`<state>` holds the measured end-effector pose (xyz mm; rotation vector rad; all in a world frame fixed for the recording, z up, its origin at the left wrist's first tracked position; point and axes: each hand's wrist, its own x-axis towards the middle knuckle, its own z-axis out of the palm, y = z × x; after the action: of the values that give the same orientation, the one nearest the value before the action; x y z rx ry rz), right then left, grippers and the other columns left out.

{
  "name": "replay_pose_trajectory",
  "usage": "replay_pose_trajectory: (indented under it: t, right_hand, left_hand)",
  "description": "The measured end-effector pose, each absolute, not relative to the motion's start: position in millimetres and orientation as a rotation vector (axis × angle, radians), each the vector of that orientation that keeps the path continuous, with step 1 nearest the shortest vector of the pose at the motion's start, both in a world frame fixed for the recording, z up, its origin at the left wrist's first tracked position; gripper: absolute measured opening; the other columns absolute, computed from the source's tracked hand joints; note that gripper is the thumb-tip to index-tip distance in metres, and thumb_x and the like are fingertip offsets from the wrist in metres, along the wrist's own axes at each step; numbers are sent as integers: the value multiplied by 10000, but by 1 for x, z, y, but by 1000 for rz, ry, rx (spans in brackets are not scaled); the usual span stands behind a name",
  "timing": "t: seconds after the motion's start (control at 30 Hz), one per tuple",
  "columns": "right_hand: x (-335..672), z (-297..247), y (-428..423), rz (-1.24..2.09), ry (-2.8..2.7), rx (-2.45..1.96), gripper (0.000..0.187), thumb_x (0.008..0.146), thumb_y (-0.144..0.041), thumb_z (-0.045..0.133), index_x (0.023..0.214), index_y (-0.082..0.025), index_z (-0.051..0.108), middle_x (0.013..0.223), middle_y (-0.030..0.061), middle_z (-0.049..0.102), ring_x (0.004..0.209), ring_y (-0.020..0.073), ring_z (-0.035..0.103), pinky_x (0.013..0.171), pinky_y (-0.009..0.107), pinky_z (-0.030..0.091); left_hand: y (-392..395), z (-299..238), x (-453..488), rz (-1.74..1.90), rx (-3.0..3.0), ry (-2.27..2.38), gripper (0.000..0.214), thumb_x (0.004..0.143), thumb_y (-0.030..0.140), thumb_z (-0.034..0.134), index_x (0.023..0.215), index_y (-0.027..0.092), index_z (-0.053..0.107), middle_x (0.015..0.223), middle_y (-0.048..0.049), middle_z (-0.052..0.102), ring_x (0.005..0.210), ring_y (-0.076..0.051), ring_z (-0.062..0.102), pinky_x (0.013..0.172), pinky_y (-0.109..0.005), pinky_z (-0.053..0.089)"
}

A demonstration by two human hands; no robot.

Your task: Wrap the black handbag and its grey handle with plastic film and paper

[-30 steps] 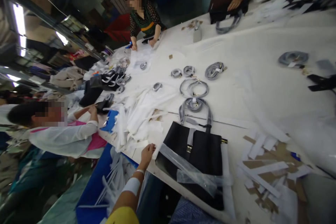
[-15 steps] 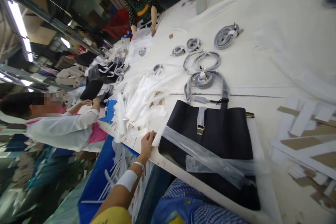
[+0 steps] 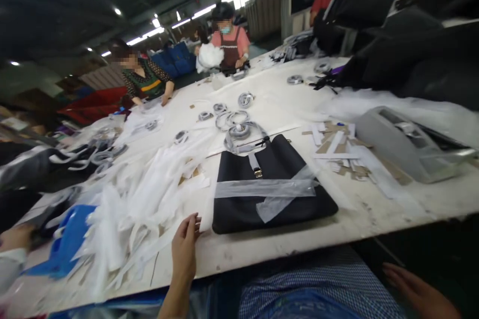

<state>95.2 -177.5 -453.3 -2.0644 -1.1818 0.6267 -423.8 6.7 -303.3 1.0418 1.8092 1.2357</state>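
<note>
A black handbag (image 3: 275, 207) lies flat on the white worktable, a gold clasp (image 3: 258, 173) on its front strap and clear plastic film (image 3: 265, 188) across it. Its handle (image 3: 229, 143), wrapped in greyish film, points away from me. Just left of the bag, my left hand (image 3: 185, 241) rests at the table's front edge, fingers loosely bent and apart, nothing visible in them. Low at the right, off the table, my right hand (image 3: 419, 289) hangs with fingers stretched out, somewhat blurred and empty.
White strips (image 3: 127, 214) are heaped at the left beside a blue plastic piece (image 3: 71, 239). Wrapped coiled straps (image 3: 245, 99) lie behind the bag. Card strips (image 3: 340, 149) and a grey device (image 3: 407, 144) stand right. A co-worker's hand (image 3: 17, 237) shows far left; other people work across the table.
My view has swung right and levelled, bringing the grey device and more co-workers into sight. My right hand has appeared at the lower right. My left hand remains beside the bag.
</note>
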Motion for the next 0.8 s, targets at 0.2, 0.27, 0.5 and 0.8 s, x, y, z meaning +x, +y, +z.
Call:
replay_pose_trajectory:
  t: [0.2, 0.27, 0.5, 0.8]
  right_hand:
    - [71, -362, -156, 582, -1024, -2008, 221, 824, -589, 596, 905, -465, 760, 887, 80, 772, 857, 324, 725, 784, 439, 580]
    - [46, -329, -132, 413, -1192, -1917, 253, 860, -541, 592, 987, -396, 757, 1024, 64, 761, 987, 311, 705, 911, 414, 562]
    - [-5, -293, -52, 37, -1454, -1707, 464, 966, -446, 442, 1330, -201, 593, 1385, 92, 584, 1312, 263, 512, 1145, 460, 390]
    - [3, -296, -20, 243, -1314, -1903, 466, 940, -502, 448, 1199, -217, 710, 1193, 71, 713, 1136, 298, 653, 991, 432, 536]
  left_hand:
    - [7, -248, -389, 1276, 1920, 1837, 330, 897, 461, 564, 1145, 277, 682, 1145, -68, 720, 1042, -288, 669, 967, -450, 512]
    - [16, -234, -373, 1212, 2306, 1682, 288, 911, 380, 557, 1153, 301, 692, 1228, -64, 691, 1170, -305, 611, 1066, -482, 435]
    - [49, -235, -353, 893, 2603, 1479, 395, 961, 355, 471, 1331, 282, 588, 1433, -74, 560, 1348, -297, 488, 1153, -524, 335]
    - [55, -291, -393, 841, 1770, 1817, 610, 914, 501, 510, 1440, 195, 475, 1429, -129, 557, 1344, -335, 492, 1093, -495, 442]
